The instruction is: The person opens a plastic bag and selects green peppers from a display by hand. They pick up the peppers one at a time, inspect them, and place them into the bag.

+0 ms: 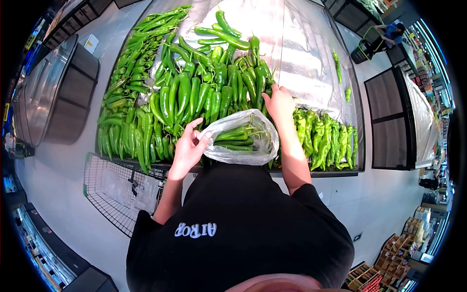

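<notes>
Nearest, a wire cart (114, 194) stood left of and below the plastic bag (243, 151). Left hand (187, 148) pinched the bag's left rim, grip closed on it. Right hand (279, 104) rested on green peppers (194, 97) just beyond the bag; grip state unclear.

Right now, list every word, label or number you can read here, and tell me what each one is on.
"AIROR": white letters on the black shirt, upside down in this view.
Goods on the shelves at the right edge: too small to read.
The white box at upper left: marking too blurred.
The plastic bag in the left hand: no print seen.
</notes>
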`<state>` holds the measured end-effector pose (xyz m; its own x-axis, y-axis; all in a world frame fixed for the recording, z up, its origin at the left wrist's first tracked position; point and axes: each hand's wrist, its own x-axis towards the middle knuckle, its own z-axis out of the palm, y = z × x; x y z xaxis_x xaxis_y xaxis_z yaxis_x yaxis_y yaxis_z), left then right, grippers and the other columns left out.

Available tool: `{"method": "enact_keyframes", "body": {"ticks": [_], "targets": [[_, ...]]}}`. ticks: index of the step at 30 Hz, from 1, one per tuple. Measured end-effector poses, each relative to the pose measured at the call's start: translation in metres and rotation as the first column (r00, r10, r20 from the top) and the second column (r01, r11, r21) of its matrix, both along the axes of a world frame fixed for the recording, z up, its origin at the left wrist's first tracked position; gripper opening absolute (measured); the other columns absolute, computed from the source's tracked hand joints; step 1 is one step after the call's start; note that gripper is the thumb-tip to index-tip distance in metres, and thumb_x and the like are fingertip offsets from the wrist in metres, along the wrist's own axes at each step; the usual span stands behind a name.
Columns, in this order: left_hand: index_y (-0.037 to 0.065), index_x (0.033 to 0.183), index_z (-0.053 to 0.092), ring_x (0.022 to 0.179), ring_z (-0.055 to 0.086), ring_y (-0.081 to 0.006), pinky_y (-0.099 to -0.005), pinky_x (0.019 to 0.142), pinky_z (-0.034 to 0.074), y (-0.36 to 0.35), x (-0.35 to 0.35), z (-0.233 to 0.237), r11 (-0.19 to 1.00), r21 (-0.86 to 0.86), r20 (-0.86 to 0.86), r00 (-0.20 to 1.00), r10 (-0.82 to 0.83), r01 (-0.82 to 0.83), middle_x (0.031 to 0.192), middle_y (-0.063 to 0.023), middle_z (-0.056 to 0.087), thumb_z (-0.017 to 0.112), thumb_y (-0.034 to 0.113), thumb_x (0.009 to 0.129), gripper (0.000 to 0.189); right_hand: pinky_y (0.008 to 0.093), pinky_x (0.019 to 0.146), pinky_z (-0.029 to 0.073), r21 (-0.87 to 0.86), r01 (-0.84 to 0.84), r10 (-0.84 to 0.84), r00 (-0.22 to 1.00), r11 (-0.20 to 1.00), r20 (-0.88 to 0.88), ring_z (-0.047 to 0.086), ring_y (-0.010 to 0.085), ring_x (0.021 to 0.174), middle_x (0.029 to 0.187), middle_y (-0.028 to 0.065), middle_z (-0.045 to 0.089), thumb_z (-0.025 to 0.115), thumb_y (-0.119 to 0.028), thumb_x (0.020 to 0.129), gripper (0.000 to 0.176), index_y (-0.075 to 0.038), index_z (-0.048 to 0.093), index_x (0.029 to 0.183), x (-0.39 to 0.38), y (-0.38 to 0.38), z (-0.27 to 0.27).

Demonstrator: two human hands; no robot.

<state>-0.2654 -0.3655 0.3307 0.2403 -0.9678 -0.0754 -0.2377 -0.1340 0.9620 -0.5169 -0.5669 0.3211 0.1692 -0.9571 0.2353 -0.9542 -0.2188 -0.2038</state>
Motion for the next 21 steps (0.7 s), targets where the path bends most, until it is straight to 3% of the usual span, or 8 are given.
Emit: {"method": "enact_keyframes", "body": {"ticks": [4, 9, 12, 14, 15, 18, 20, 21], "targets": [[0.001, 0.142, 0.051, 0.063, 0.051, -0.0057, -0.0241, 0.060, 0.044, 0.004, -0.002, -0.011, 0.999, -0.044, -0.060, 0.998, 0.006, -0.009, 0.071, 0.0025, 0.056, 0.073, 0.016, 0.095, 0.054, 0.0421, 0.072, 0.054, -0.077, -0.073, 0.094, 0.937, 0.994, 0.336, 0.067, 0.0302, 0.081, 0.093, 0.0142, 0.066, 0.081, -0.027, 0.084, 0.027, -0.006, 0.075, 0.100, -0.007, 0.002, -0.006], [0.001, 0.141, 0.052, 0.075, 0.059, -0.0088, -0.0260, 0.072, 0.050, 0.001, -0.003, -0.007, 0.998, -0.063, 0.006, 1.000, 0.013, -0.013, 0.083, -0.0006, 0.064, 0.074, 0.015, 0.094, 0.053, 0.0312, 0.069, 0.051, -0.161, -0.187, 0.245, 0.649, 0.969, 0.721, 0.062, 0.0182, 0.075, 0.085, 0.0070, 0.064, 0.081, -0.010, 0.085, 0.015, -0.002, 0.076, 0.097, -0.009, 0.010, 0.012], [0.002, 0.139, 0.054, 0.095, 0.065, -0.0168, -0.0308, 0.089, 0.051, -0.001, -0.005, 0.004, 0.983, -0.185, 0.126, 0.991, 0.040, -0.016, 0.096, -0.0053, 0.067, 0.075, 0.013, 0.091, 0.054, 0.0250, 0.076, 0.051, -0.355, -0.137, 0.379, 0.412, 0.925, 0.829, 0.062, 0.0136, 0.086, 0.103, 0.0073, 0.064, 0.070, 0.003, 0.092, 0.012, -0.002, 0.073, 0.103, -0.003, 0.042, 0.065], [0.003, 0.138, 0.055, 0.110, 0.065, -0.0236, -0.0348, 0.100, 0.049, -0.001, -0.005, 0.023, 0.961, -0.274, 0.332, 0.941, 0.069, 0.027, 0.105, -0.0090, 0.068, 0.077, 0.011, 0.088, 0.054, 0.0273, 0.080, 0.053, -0.478, -0.150, 0.501, 0.256, 0.866, 0.827, 0.063, 0.0155, 0.094, 0.115, 0.0100, 0.061, 0.065, 0.007, 0.095, 0.018, -0.001, 0.069, 0.110, -0.003, 0.063, 0.082], [0.004, 0.139, 0.056, 0.119, 0.061, -0.0306, -0.0393, 0.104, 0.046, -0.001, -0.008, 0.035, 0.963, -0.267, 0.293, 0.955, 0.048, 0.033, 0.114, -0.0132, 0.069, 0.079, 0.013, 0.084, 0.060, 0.0301, 0.080, 0.057, -0.525, -0.155, 0.548, 0.272, 0.837, 0.791, 0.063, 0.0174, 0.099, 0.119, 0.0122, 0.059, 0.061, 0.007, 0.097, 0.019, 0.000, 0.064, 0.114, -0.003, 0.070, 0.083], [0.004, 0.140, 0.055, 0.118, 0.062, -0.0273, -0.0385, 0.106, 0.045, 0.001, -0.020, 0.056, 0.933, -0.322, 0.320, 0.946, -0.050, 0.158, 0.126, -0.0158, 0.065, 0.079, 0.008, 0.082, 0.063, 0.0332, 0.078, 0.062, -0.366, -0.226, 0.335, -0.164, 0.903, 0.928, 0.063, 0.0181, 0.102, 0.120, 0.0135, 0.059, 0.060, 0.004, 0.099, 0.015, -0.001, 0.061, 0.113, 0.008, 0.101, 0.081], [0.004, 0.143, 0.053, 0.116, 0.065, -0.0267, -0.0387, 0.102, 0.048, 0.002, -0.030, 0.061, 0.932, -0.321, 0.312, 0.948, -0.063, 0.168, 0.121, -0.0145, 0.069, 0.082, 0.008, 0.081, 0.069, 0.0355, 0.077, 0.065, -0.280, -0.284, 0.192, -0.300, 0.917, 0.934, 0.065, 0.0196, 0.101, 0.120, 0.0145, 0.059, 0.061, -0.002, 0.101, 0.012, -0.004, 0.061, 0.113, 0.010, 0.111, 0.071], [0.005, 0.143, 0.054, 0.111, 0.067, -0.0282, -0.0390, 0.100, 0.049, 0.003, -0.032, 0.059, 0.935, -0.318, 0.202, 0.975, -0.097, 0.159, 0.120, -0.0137, 0.071, 0.082, 0.011, 0.082, 0.068, 0.0356, 0.077, 0.065, -0.242, -0.325, 0.132, -0.326, 0.914, 0.936, 0.065, 0.0200, 0.101, 0.121, 0.0148, 0.059, 0.061, -0.002, 0.101, 0.011, -0.004, 0.061, 0.112, 0.011, 0.113, 0.067]]}}
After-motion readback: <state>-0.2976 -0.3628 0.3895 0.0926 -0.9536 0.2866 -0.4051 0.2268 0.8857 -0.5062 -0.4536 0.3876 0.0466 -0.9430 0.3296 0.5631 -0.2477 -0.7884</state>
